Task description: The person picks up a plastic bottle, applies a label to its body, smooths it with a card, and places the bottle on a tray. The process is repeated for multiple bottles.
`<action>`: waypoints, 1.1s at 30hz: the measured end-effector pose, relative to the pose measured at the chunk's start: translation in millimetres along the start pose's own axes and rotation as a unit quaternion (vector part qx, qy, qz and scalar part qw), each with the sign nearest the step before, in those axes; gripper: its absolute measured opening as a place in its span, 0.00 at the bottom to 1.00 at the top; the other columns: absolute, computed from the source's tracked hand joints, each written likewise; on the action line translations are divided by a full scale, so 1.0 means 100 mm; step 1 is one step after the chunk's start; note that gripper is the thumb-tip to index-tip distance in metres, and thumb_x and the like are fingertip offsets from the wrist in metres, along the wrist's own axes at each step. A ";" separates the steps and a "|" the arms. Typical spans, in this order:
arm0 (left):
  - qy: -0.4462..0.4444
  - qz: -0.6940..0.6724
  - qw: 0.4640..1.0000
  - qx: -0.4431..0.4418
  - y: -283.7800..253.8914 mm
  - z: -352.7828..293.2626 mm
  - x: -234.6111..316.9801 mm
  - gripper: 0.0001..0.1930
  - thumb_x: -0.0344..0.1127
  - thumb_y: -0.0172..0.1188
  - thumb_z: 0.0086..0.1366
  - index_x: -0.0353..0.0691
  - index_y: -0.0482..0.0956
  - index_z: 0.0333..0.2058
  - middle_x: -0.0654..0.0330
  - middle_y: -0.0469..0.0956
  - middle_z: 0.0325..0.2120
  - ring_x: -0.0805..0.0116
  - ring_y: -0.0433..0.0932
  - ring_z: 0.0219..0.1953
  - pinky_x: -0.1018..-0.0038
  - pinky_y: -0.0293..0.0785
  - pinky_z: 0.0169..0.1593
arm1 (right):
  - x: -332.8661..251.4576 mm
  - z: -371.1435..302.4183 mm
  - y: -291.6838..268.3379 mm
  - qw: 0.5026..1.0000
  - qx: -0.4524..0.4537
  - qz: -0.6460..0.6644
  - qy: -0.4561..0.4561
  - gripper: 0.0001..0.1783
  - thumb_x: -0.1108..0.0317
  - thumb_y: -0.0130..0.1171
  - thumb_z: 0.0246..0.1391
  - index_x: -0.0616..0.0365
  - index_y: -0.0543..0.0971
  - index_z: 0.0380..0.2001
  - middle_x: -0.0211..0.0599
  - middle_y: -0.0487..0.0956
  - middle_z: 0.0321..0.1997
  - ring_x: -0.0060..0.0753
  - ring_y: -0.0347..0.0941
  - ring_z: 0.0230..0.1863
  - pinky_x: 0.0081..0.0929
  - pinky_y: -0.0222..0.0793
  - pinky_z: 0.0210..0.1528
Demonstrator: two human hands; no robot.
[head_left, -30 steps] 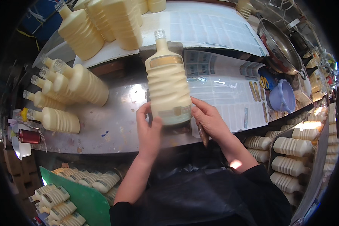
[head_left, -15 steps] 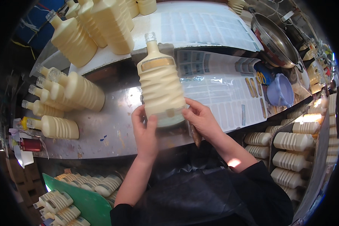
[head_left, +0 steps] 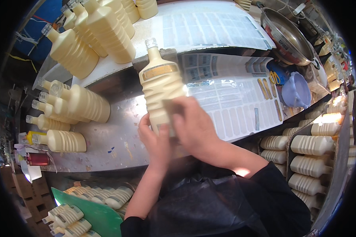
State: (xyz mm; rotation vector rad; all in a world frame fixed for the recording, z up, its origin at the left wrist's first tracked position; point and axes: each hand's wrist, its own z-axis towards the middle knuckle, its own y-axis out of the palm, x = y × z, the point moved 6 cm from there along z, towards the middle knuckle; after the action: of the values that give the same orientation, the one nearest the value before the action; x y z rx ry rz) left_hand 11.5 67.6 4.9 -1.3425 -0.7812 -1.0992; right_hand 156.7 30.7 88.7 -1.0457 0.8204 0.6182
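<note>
A cream, ribbed bottle (head_left: 159, 85) with a clear threaded neck and a gold label at its shoulder leans back over the bench in the middle of the view. My left hand (head_left: 153, 139) grips its lower left side, thumb on the front. My right hand (head_left: 196, 127) crosses the lower front of the bottle, fingers closed on a flat, brownish tool (head_left: 168, 106) pressed against its surface. The tool is blurred and mostly hidden, so its exact kind does not show. The hands also cover the bottle's base.
Cream bottles (head_left: 87, 102) lie at left; others (head_left: 73, 53) stand on the back shelf. Label sheets (head_left: 233, 102) cover the right side of the metal bench (head_left: 106, 154), near yellow scissors (head_left: 274, 78), a lilac bucket (head_left: 296, 91) and a pan (head_left: 288, 35). More bottles (head_left: 312, 145) fill a rack at lower right.
My right hand has moved from the bottle's lower right edge across its front, bringing the brown tool up against it. The bottle has shifted slightly left in view; my left hand keeps its grip.
</note>
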 end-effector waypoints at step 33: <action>0.180 0.108 0.977 0.040 -0.04 -0.10 0.45 0.44 0.41 0.81 0.43 0.39 0.69 0.58 0.56 0.71 0.47 0.56 0.69 0.51 0.60 0.62 0.58 | -0.10 -0.11 -0.24 0.999 -0.005 -0.029 0.016 0.20 0.75 0.53 0.61 0.60 0.67 0.56 0.53 0.73 0.51 0.58 0.74 0.50 0.45 0.71 0.52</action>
State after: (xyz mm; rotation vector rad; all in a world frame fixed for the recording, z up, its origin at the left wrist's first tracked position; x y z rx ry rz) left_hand 21.5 50.8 46.9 -1.0890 -0.3979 -1.0839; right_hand 167.0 10.6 105.8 -1.0872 0.8121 0.5585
